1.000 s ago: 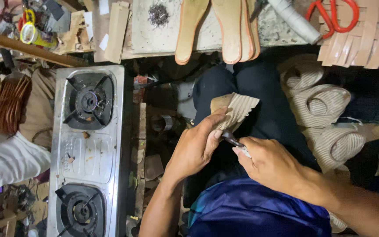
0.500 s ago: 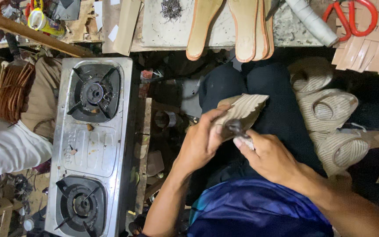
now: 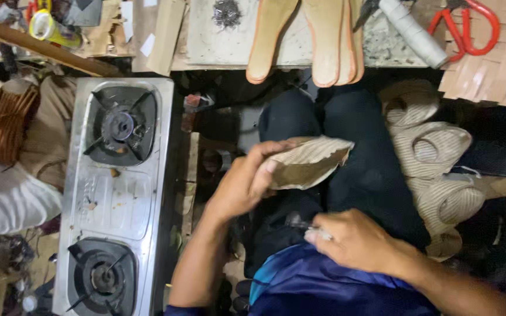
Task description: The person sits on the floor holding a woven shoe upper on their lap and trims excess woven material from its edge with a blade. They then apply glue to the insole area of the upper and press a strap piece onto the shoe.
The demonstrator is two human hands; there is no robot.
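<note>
Standing on the floor to the left: a steel two-burner stove (image 3: 115,193), both burners dark. Running along the top edge: a cluttered table (image 3: 218,41) bearing tan insoles (image 3: 306,35) that jut over its rim, a white roll (image 3: 414,32) and red-handled scissors (image 3: 467,20). Piled at the right, beside the dark-trousered knees: woven beige slippers (image 3: 434,158). Held over the lap by the left hand (image 3: 244,181): a striped beige shoe upper (image 3: 308,164), fingers curled around its near end, thumb on top. Lower, apart from the upper: the right hand (image 3: 355,240), pinched shut on a small dark tool (image 3: 300,222), too blurred to identify.
</note>
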